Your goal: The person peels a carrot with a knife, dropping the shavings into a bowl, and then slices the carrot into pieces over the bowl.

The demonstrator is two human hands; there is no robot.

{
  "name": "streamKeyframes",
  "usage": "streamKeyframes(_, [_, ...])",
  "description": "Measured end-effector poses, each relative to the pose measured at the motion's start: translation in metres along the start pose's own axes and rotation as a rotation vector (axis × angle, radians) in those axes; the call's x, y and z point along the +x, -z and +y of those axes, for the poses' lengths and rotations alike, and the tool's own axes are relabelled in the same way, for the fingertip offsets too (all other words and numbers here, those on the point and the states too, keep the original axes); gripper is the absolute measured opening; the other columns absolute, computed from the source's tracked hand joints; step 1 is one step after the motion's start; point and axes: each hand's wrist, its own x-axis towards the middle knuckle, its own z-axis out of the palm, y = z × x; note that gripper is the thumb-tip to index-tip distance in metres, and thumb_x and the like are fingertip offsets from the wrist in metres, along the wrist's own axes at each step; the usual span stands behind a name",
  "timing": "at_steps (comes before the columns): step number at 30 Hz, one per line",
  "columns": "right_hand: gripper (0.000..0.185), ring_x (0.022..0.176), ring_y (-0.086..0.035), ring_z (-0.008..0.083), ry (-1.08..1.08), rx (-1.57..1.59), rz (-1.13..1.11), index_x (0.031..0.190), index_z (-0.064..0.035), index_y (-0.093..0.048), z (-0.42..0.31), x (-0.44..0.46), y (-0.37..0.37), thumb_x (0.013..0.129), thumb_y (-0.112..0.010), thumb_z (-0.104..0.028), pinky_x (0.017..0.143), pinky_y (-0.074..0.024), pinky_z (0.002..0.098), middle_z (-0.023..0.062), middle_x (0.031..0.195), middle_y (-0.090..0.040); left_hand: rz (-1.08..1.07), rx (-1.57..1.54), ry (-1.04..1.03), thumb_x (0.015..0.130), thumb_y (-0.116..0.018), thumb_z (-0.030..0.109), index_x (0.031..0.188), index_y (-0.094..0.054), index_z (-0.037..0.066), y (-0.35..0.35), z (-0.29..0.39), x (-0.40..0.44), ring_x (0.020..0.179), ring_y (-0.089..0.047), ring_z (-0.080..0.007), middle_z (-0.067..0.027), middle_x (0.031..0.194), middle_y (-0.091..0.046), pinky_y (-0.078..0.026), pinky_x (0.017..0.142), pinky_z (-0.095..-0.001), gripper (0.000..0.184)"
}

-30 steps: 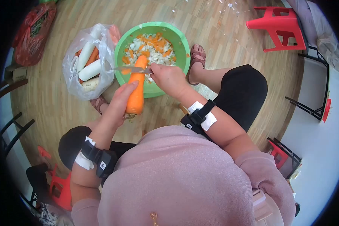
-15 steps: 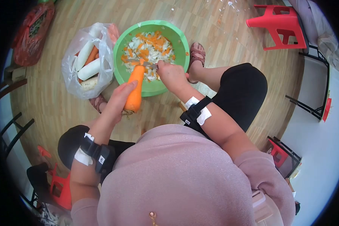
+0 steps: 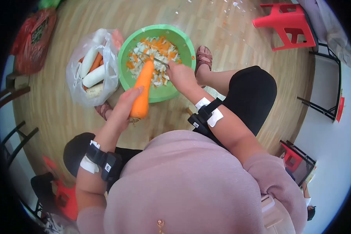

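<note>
My left hand (image 3: 125,106) is closed around the lower part of a thick orange carrot (image 3: 144,90), which slants up over the near edge of a green basin (image 3: 163,93). In my right hand (image 3: 179,76) is the handle of a knife (image 3: 161,62); its blade points left and lies at the carrot's top end. Chopped white and orange pieces (image 3: 157,49) cover the bottom of the basin below the blade. My right fingers are wrapped round the handle, which they mostly hide.
Left of the basin stands a clear plastic bag (image 3: 75,84) with white radishes (image 3: 93,76) and carrots. A red bag (image 3: 34,46) with greens lies at the far left. A red stool (image 3: 286,24) stands at the upper right. White scraps dot the floor.
The knife blade has moved from across the carrot's upper part to its top end, and the right hand shifted slightly right. The carrot's top looks shorter and more pointed.
</note>
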Motion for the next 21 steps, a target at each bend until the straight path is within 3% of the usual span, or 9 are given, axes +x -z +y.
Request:
streamKeyframes(2, [0.014,0.06,-0.063,0.0309,0.097,0.14,0.137,0.084,-0.0037,-0.056,-0.01,0.002,0.008,0.083,-0.054,-0.018,0.053,-0.0496,0.0421,0.015,0.066,-0.063,-0.021,-0.068,0.012,0.088,-0.056,0.039,0.109,-0.051,0.005,0.002,0.004,0.0,0.076,-0.056,-0.0115,-0.0025,0.088,-0.055,-0.046,0.062,-0.0259,0.04])
streamKeyframes(6, [0.017,0.058,-0.062,0.0316,0.195,0.172,0.154,0.084,-0.0044,-0.056,-0.019,0.0,0.01,0.084,-0.055,-0.022,0.052,-0.0493,0.0426,0.0137,0.065,-0.062,-0.053,-0.12,0.01,0.088,-0.055,0.038,0.108,-0.05,0.004,0.0,0.009,0.001,0.07,-0.058,-0.014,-0.0055,0.085,-0.056,-0.048,0.057,-0.0273,0.04])
streamKeyframes(8, [0.017,0.063,-0.063,0.0328,0.138,0.174,0.16,0.087,-0.0059,-0.055,-0.017,0.001,0.005,0.086,-0.054,-0.022,0.056,-0.0488,0.0442,0.0158,0.068,-0.062,-0.024,-0.164,0.033,0.087,-0.056,0.039,0.103,-0.05,0.003,-0.007,0.014,-0.004,0.054,-0.057,-0.0167,-0.0094,0.072,-0.058,-0.047,0.047,-0.0274,0.04])
streamKeyframes(12, [0.017,0.063,-0.062,0.0349,-0.093,0.081,0.059,0.087,-0.0051,-0.055,0.014,0.005,-0.012,0.086,-0.054,-0.022,0.056,-0.049,0.0453,0.0175,0.068,-0.062,-0.104,-0.175,0.02,0.087,-0.056,0.04,0.105,-0.05,0.002,-0.009,0.018,-0.008,0.055,-0.057,-0.0166,-0.0094,0.071,-0.058,-0.048,0.047,-0.0274,0.042])
streamKeyframes(15, [0.018,0.064,-0.061,0.0374,-0.147,0.007,-0.014,0.086,-0.0047,-0.054,0.015,0.008,-0.007,0.086,-0.054,-0.022,0.056,-0.0492,0.0462,0.0194,0.068,-0.061,-0.181,-0.092,-0.011,0.088,-0.056,0.036,0.111,-0.049,0.002,-0.012,0.022,-0.011,0.062,-0.058,-0.0151,-0.0081,0.079,-0.058,-0.049,0.053,-0.0267,0.042])
streamKeyframes(17, [0.015,0.06,-0.062,0.0343,-0.031,0.095,0.144,0.082,-0.0048,-0.055,-0.002,0.008,0.01,0.083,-0.054,-0.019,0.054,-0.049,0.0451,0.0165,0.066,-0.062,-0.106,-0.086,-0.109,0.088,-0.057,0.031,0.115,-0.049,0.002,-0.008,0.009,-0.003,0.074,-0.057,-0.0123,-0.006,0.088,-0.057,-0.047,0.064,-0.025,0.04])
streamKeyframes(21, [0.016,0.06,-0.062,0.0339,-0.005,0.189,0.172,0.083,-0.0058,-0.055,-0.009,0.012,0.017,0.083,-0.055,-0.022,0.053,-0.0487,0.0439,0.0161,0.067,-0.062,-0.048,0.004,-0.187,0.087,-0.059,0.031,0.115,-0.049,0.002,-0.004,0.004,0.002,0.088,-0.053,-0.01,-0.0039,0.098,-0.055,-0.043,0.075,-0.0232,0.041])
